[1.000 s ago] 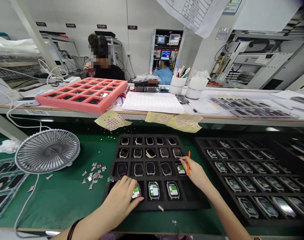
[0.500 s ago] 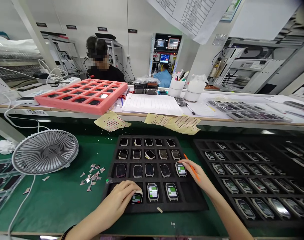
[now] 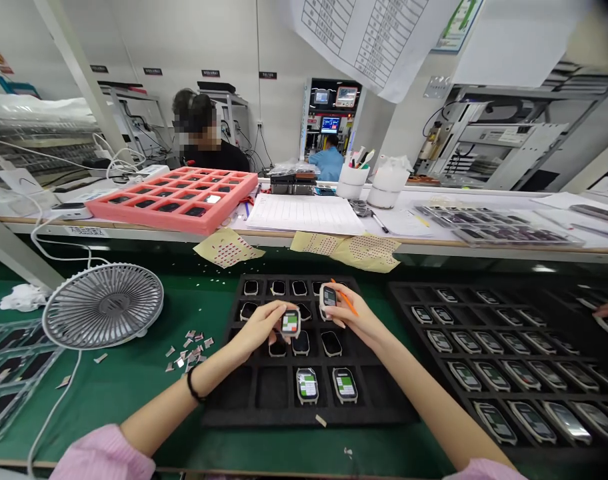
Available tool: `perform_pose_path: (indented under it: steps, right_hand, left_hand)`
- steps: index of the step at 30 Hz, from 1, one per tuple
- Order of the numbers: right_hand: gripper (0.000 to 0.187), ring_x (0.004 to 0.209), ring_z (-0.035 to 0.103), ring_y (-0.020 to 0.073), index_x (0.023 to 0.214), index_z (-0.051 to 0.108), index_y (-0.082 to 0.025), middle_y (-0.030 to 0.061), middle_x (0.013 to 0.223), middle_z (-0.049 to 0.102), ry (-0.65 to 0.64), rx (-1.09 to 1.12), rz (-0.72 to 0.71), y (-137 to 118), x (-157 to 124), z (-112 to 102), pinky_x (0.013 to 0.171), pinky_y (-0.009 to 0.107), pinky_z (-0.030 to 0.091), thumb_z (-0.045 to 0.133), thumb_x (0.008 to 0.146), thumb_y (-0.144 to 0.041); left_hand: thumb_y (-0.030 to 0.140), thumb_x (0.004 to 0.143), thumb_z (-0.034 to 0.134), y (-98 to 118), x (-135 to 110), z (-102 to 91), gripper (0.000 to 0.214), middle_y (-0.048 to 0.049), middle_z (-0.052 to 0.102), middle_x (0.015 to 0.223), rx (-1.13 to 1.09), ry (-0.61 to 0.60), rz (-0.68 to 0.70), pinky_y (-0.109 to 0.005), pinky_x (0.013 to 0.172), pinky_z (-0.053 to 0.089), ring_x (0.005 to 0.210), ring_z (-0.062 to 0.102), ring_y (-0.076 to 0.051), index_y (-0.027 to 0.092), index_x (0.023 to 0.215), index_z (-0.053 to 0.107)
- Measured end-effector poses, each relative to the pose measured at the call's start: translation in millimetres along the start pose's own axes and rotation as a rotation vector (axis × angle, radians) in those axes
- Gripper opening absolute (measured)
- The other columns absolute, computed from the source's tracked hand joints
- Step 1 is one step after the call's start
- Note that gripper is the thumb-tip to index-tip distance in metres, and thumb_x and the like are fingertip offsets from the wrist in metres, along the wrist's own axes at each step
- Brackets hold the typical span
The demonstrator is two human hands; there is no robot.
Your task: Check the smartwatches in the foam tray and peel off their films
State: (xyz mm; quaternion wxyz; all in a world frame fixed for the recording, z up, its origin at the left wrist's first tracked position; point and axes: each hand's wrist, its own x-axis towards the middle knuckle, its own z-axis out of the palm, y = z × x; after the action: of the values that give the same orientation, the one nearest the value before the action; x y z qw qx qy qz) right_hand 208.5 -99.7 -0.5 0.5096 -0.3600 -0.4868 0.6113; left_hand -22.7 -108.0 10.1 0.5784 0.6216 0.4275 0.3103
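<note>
My left hand (image 3: 262, 327) is raised over the black foam tray (image 3: 264, 400), pinching a smartwatch body (image 3: 290, 323) whose screen shows green. Close beside it my right hand (image 3: 355, 315) holds a second watch body (image 3: 329, 297) with a lit screen, and an orange pen (image 3: 345, 298) is tucked between its fingers. Below them the tray's pockets hold several watch bodies; two in the front row (image 3: 307, 385) have lit green screens, the others are dark.
A larger black tray (image 3: 489, 340) of watch bodies lies to the right. A grey desk fan (image 3: 103, 305) and paper scraps (image 3: 189, 347) are on the green mat at left. On the shelf behind are a pink tray (image 3: 177, 200), papers and cups. A person sits beyond it.
Both hands lifted from the tray and came together above it. The left took the watch out of the front-row pocket, the right took one from the tray's right column.
</note>
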Motion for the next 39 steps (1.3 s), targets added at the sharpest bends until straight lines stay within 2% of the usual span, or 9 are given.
perform_pose_path:
  steps: [5,8,15,18,21,25,29,34,39]
  right_hand:
    - [0.046,0.053,0.057,0.0099,0.107,0.06,-0.02,-0.0024,0.072,0.06,-0.019,-0.006,0.015,13,15,8,0.035,0.016,0.033,0.078,0.064,-0.021]
    - [0.047,0.056,0.061,0.0124,0.107,0.06,-0.02,-0.0001,0.078,0.061,0.007,0.001,0.003,21,14,5,0.035,0.017,0.035,0.079,0.063,-0.023]
    - [0.035,0.064,0.067,0.0152,0.108,0.06,-0.023,0.0047,0.098,0.061,-0.085,0.0,-0.004,25,11,2,0.044,0.023,0.047,0.071,0.075,-0.028]
    - [0.035,0.065,0.068,0.0157,0.109,0.059,-0.024,0.0052,0.1,0.061,-0.105,-0.016,-0.014,26,11,2,0.045,0.023,0.049,0.07,0.076,-0.029]
    - [0.03,0.058,0.068,0.0156,0.107,0.059,-0.021,0.0029,0.085,0.063,-0.094,-0.061,-0.013,28,10,1,0.038,0.019,0.043,0.065,0.081,-0.034]
    - [0.027,0.052,0.067,0.016,0.104,0.059,-0.018,-0.001,0.066,0.06,-0.058,-0.106,-0.025,28,8,1,0.034,0.018,0.039,0.055,0.088,-0.04]
    - [0.027,0.058,0.068,0.0166,0.106,0.059,-0.021,0.0015,0.08,0.062,-0.083,-0.099,-0.047,25,6,4,0.037,0.02,0.044,0.058,0.085,-0.038]
    - [0.032,0.066,0.069,0.0171,0.114,0.057,-0.023,0.0079,0.105,0.061,-0.134,-0.104,-0.044,25,7,3,0.042,0.022,0.049,0.061,0.084,-0.035]
    - [0.035,0.067,0.068,0.0162,0.116,0.055,-0.024,0.0103,0.116,0.057,-0.148,-0.12,-0.043,27,8,2,0.043,0.023,0.049,0.062,0.084,-0.035]
  left_hand:
    - [0.044,0.081,0.057,2,24,10.1,0.044,-0.0066,0.062,0.098,-0.113,0.056,0.129,-0.016,0.041,0.039,0.069,0.062,-0.013,0.018,0.116,0.055]
    - [0.041,0.075,0.065,-5,27,11.4,0.049,-0.0098,0.059,0.111,-0.114,0.047,0.157,-0.015,0.04,0.037,0.071,0.062,-0.013,0.018,0.117,0.053]
    - [0.047,0.086,0.049,-18,29,6.0,0.041,-0.0036,0.061,0.086,-0.083,0.134,0.114,-0.016,0.039,0.032,0.055,0.054,-0.008,0.017,0.112,0.059]
    - [0.047,0.086,0.05,-21,29,5.7,0.041,-0.0049,0.062,0.091,-0.084,0.125,0.124,-0.016,0.039,0.031,0.056,0.055,-0.009,0.017,0.113,0.058]
    - [0.046,0.084,0.053,-22,28,7.2,0.041,-0.0071,0.064,0.101,-0.082,0.102,0.155,-0.017,0.039,0.033,0.058,0.055,-0.009,0.018,0.113,0.058]
    - [0.043,0.082,0.058,-22,28,9.8,0.039,-0.0089,0.062,0.112,-0.089,0.084,0.189,-0.022,0.054,0.049,0.071,0.06,-0.013,0.017,0.11,0.058]
    - [0.042,0.081,0.062,-26,28,10.0,0.039,-0.0093,0.062,0.111,-0.072,0.087,0.212,-0.028,0.067,0.054,0.079,0.062,-0.016,0.016,0.111,0.057]
    - [0.043,0.081,0.062,-28,28,9.0,0.039,-0.0084,0.062,0.103,-0.025,0.111,0.197,-0.026,0.062,0.053,0.073,0.061,-0.015,0.016,0.11,0.058]
    - [0.045,0.082,0.058,-22,27,10.0,0.038,-0.0087,0.062,0.108,-0.114,0.099,0.182,-0.026,0.063,0.053,0.083,0.061,-0.018,0.017,0.109,0.058]
